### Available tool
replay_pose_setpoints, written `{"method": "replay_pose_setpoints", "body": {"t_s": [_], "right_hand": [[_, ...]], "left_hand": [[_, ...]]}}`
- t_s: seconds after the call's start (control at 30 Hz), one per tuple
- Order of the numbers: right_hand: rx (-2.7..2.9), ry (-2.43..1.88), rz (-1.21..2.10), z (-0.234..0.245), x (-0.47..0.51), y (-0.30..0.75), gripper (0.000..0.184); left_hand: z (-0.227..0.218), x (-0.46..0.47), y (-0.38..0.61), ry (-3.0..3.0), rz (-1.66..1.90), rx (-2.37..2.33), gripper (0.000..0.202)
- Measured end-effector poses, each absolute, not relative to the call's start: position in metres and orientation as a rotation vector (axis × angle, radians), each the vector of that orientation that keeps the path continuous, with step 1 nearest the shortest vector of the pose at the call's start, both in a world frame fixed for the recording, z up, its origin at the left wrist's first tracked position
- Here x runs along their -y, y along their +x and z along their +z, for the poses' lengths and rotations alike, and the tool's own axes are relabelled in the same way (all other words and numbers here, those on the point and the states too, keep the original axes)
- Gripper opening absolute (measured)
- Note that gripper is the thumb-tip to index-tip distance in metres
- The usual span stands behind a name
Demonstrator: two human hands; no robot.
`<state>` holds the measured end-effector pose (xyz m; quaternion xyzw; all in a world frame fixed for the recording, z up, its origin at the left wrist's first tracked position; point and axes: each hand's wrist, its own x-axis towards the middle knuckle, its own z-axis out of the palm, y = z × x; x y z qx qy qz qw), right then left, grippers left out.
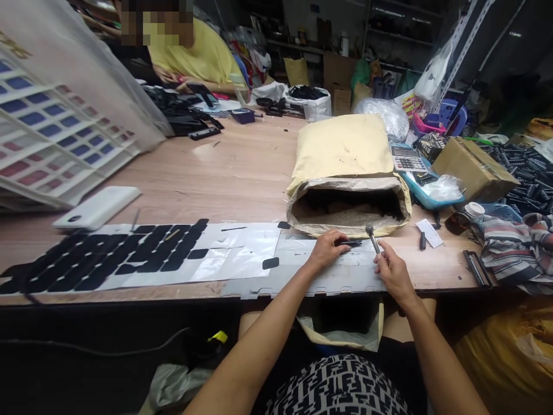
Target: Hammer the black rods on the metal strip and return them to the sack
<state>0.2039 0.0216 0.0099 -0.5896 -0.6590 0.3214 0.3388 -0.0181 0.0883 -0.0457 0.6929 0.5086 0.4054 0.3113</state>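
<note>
Head view, along the worktop (pixel 207 173) from left to right: a white crate (pixel 64 124) stands at its left end, with a white case (pixel 97 207) lying beside it. Along the near edge stretches a white sheet (pixel 231 265) bearing rows of black pads (pixel 101 253); one loose pad (pixel 270 263) lies by its right end. Next, at the near edge, is a grey board (pixel 298 283), over which the left hand (pixel 326 249) pinches a slim black piece (pixel 351 243), just in front of the open mouth of a yellow sack (pixel 345 147). The right hand (pixel 394 271) is closed round the shaft of a round-headed metal tool (pixel 373 237), its head raised near the sack's rim. Farther right are a calculator (pixel 408 158), a cardboard box (pixel 473 167) and, toward the near right corner, a striped cloth (pixel 512 248).
</note>
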Motion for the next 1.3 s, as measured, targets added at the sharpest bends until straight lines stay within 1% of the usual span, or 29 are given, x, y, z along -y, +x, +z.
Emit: {"method": "replay_pose_setpoints", "body": {"t_s": [0.07,0.17,0.4,0.53,0.7,0.77,0.9,0.97,1.03,1.13,1.17,1.3], "right_hand": [[1.691,-1.49,0.89,0.005,-0.01,0.2,0.05],[1.735,-1.472,0.87,0.0,-0.004,0.195,0.052],[1.916,-1.515,0.676,-0.003,-0.008,0.188,0.052],[1.999,-1.545,0.672,-0.002,-0.011,0.184,0.051],[1.935,-1.52,0.672,0.008,-0.011,0.179,0.05],[1.946,-1.486,0.673,0.009,-0.009,0.175,0.05],[2.056,-1.454,0.635,0.006,-0.009,0.169,0.049],[2.082,-1.475,0.608,0.006,-0.013,0.17,0.048],[2.076,-1.516,0.548,0.007,-0.024,0.174,0.048],[2.056,-1.62,0.339,0.012,-0.05,0.183,0.046],[2.05,-1.679,0.257,0.012,-0.06,0.186,0.046],[2.095,-1.911,0.015,0.006,-0.091,0.193,0.042]], "left_hand": [[-0.046,-0.088,-0.018,1.858,1.074,-1.329,0.014],[-0.048,-0.088,-0.018,1.883,1.087,-1.324,0.015],[-0.05,-0.09,-0.018,1.91,1.091,-1.309,0.016],[-0.052,-0.093,-0.017,1.918,1.102,-1.31,0.016],[-0.05,-0.093,-0.017,1.895,1.103,-1.307,0.015],[-0.049,-0.092,-0.016,1.845,1.124,-1.311,0.023],[-0.049,-0.091,-0.015,1.69,1.161,-1.333,0.05],[-0.051,-0.091,-0.015,1.673,1.162,-1.327,0.054],[-0.051,-0.092,-0.015,1.705,1.16,-1.319,0.048],[-0.047,-0.092,-0.017,1.774,1.184,-1.264,0.022],[-0.045,-0.092,-0.018,1.768,1.205,-1.241,0.018],[-0.042,-0.093,-0.025,1.478,1.252,-1.194,0.045]]}}
